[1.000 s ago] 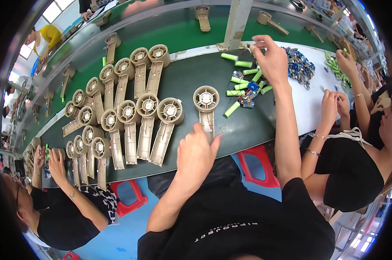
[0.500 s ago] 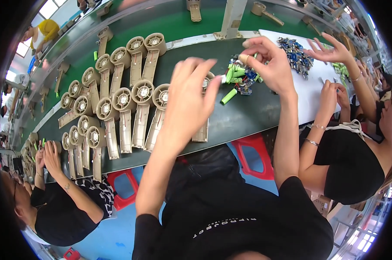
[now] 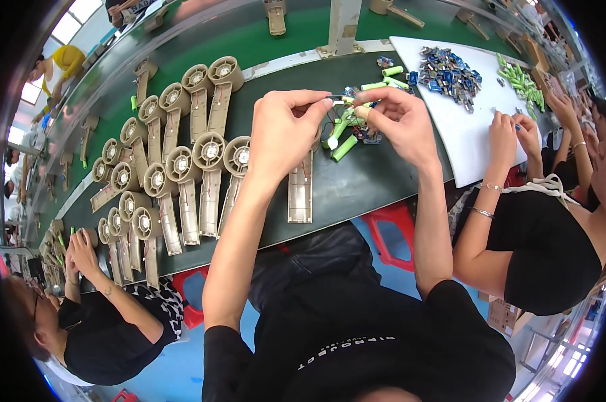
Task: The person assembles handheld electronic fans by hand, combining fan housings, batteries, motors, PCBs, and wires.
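My left hand (image 3: 283, 130) pinches a thin dark wire (image 3: 337, 96) between thumb and forefinger. Facing it, my right hand (image 3: 400, 124), with a tan cover on one finger, has thumb and forefinger drawn together; what lies between them is too small to make out. Between and below both hands is a heap of green battery cells (image 3: 344, 149) with wires and small blue circuit boards. Beneath my left hand stands a beige handheld fan housing (image 3: 300, 194), its open handle toward me; its round head is mostly hidden.
Rows of beige fan housings (image 3: 209, 151) fill the dark table (image 3: 343, 191) to the left. On the right, a white board (image 3: 444, 127) carries a pile of blue circuit boards (image 3: 450, 77) and green cells (image 3: 521, 84). Co-workers sit on both sides. A metal post (image 3: 344, 27) rises beyond.
My hands have come closer together over the cells, and my left hand now pinches a wire. My right hand has lowered. A co-worker's raised hand on the right has withdrawn.
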Demonstrator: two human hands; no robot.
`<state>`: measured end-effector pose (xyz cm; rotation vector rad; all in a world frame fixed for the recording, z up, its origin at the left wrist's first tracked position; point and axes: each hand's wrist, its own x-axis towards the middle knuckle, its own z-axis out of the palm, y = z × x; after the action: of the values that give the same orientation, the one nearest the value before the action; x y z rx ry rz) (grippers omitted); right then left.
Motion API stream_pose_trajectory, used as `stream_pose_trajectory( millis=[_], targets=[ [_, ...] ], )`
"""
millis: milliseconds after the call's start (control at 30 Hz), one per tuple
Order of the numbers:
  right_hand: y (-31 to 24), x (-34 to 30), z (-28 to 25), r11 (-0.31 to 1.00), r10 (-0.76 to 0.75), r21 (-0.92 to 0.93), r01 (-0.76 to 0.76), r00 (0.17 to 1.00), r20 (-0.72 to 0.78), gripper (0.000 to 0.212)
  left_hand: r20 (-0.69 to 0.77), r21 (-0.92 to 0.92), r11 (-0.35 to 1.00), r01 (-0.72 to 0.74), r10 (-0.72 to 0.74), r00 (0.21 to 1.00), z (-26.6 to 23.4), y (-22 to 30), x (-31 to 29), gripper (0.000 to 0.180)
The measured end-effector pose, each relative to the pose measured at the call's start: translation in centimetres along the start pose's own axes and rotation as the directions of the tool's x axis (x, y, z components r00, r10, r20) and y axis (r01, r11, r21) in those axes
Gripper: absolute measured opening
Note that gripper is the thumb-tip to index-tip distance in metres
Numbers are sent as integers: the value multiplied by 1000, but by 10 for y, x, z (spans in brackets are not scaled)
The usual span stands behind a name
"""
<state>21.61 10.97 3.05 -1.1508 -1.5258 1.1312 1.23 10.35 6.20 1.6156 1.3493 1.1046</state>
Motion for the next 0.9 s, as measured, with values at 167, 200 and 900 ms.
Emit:
stream_pose_trajectory(
  millis=[167,200,900],
  targets=[
    [-17,-10,12,942,-317,-160,296,940,-126,10,-132,121,992,21,-5,991,6,3,4,20],
    [-19,-12,14,942,-317,-160,296,940,-126,10,-132,121,992,21,-5,991,8,3,5,20],
    [-12,-55,13,941,-197,-312,129,960,-198,15,-215,-404,907,-117,30,976,-34,15,-56,17]
  ],
)
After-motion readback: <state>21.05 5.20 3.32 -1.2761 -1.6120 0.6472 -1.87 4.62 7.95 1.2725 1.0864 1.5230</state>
